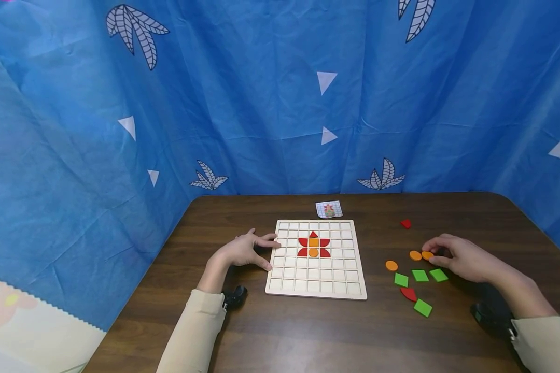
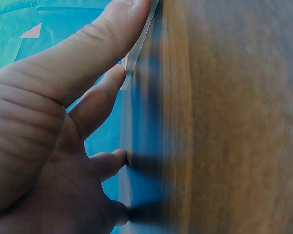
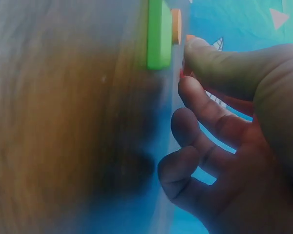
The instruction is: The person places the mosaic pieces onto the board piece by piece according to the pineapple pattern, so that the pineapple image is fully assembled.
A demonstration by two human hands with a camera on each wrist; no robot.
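Observation:
A pale gridded board lies in the middle of the table. On it red petal-shaped pieces, a red triangle, an orange square and an orange disc form a flower-like figure. My left hand rests at the board's left edge, fingers spread and touching the rim. Over at the right, thumb and forefinger of my right hand pinch another orange disc, beside a loose orange disc. In the right wrist view the fingertips partly hide the pinched disc.
Loose pieces lie right of the board: several green squares, a third orange disc, a red petal-shaped piece and a small red piece. A printed card sits behind the board. A blue curtain hangs behind the table.

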